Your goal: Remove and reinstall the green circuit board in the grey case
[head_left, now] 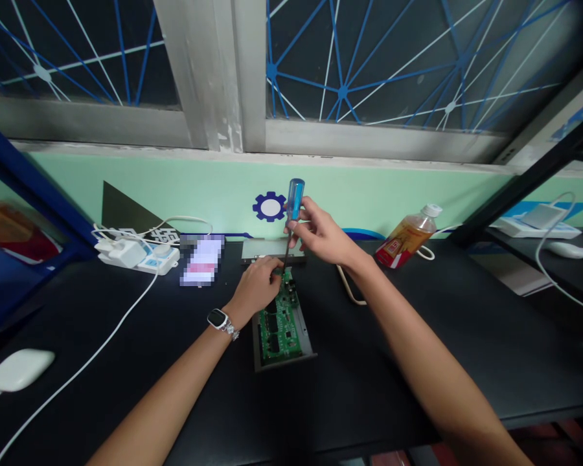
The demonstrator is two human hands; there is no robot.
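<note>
A green circuit board lies in a shallow metal tray at the middle of the black table. My right hand grips a screwdriver with a clear blue handle, held upright, its shaft pointing down at the far end of the board. Over the board's far left side rests my left hand, fingers closed near the screwdriver's tip. What those fingers hold, if anything, is hidden. Behind the hands sits a flat grey metal piece.
A phone and a white power strip with cables are at the back left. A white mouse-like object lies far left. A drink bottle and a beige-edged object are right of the board.
</note>
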